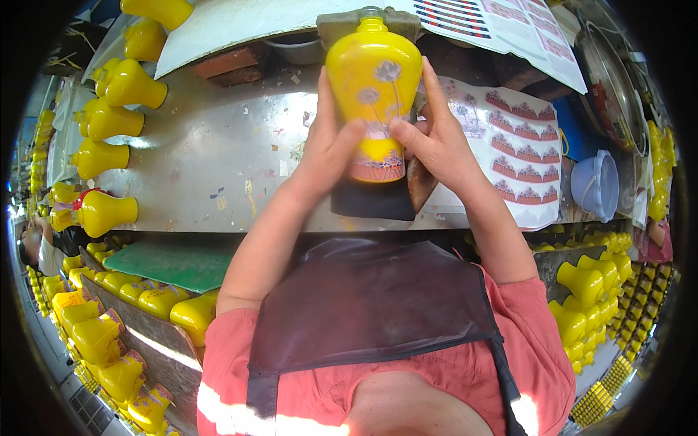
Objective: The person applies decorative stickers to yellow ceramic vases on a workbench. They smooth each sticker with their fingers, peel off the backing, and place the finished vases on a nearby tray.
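A glossy yellow bottle point(367, 62) lies with its neck pointing away from me, over a dark pad on the metal bench. Grey-purple flower decals show on its body, and a patterned orange-and-purple band rings its base. My left hand point(327, 149) grips its left side, fingers stretched along the body and thumb pressed near the middle. On the other side my right hand point(436, 138) holds it likewise, its thumb on the flower decal's lower part. A grey block point(333, 27) is behind the bottle's neck. The dark pad point(374, 203) shows below the base.
Several yellow bottles point(109, 120) line the bench's left side. A printed decal sheet point(520, 156) lies right of my hands, beside a pale blue bucket point(596, 185). More yellow bottles fill crates below left, near a green board point(171, 263). Bricks point(229, 64) sit at the back.
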The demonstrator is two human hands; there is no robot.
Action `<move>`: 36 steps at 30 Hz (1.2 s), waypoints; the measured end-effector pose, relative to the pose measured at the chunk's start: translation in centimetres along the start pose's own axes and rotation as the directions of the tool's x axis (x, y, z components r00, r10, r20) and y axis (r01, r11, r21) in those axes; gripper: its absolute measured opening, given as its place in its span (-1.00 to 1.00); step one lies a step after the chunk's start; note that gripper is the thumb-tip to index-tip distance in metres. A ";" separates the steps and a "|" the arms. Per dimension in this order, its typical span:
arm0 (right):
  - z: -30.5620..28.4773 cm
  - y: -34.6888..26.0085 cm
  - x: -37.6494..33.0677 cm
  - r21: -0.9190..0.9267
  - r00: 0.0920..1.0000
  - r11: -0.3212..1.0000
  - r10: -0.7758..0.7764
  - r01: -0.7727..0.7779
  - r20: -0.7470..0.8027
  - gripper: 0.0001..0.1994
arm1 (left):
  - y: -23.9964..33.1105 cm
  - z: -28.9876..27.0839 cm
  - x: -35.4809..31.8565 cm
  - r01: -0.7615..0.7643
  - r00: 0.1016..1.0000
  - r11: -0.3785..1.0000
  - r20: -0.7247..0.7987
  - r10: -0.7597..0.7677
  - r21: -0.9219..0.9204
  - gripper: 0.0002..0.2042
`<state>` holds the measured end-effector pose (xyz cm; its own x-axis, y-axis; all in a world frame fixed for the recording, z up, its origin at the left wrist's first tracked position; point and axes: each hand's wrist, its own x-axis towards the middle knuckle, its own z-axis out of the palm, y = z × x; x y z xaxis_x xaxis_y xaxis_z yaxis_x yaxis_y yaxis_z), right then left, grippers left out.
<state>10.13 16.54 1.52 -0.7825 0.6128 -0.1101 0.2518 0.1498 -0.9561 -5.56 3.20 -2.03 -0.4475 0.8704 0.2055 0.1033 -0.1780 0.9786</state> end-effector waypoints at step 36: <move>-0.3 0.5 0.8 0.169 0.995 0.981 -0.100 0.093 0.029 0.00 | 1.1 -2.4 3.0 -0.357 0.931 0.717 0.167 0.324 0.599 -0.11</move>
<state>9.82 17.32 1.03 -0.8197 0.5723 -0.0221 0.0779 0.0733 -0.9943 -8.92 4.54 -0.30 -0.2348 0.8295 0.5068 0.7660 -0.1631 0.6218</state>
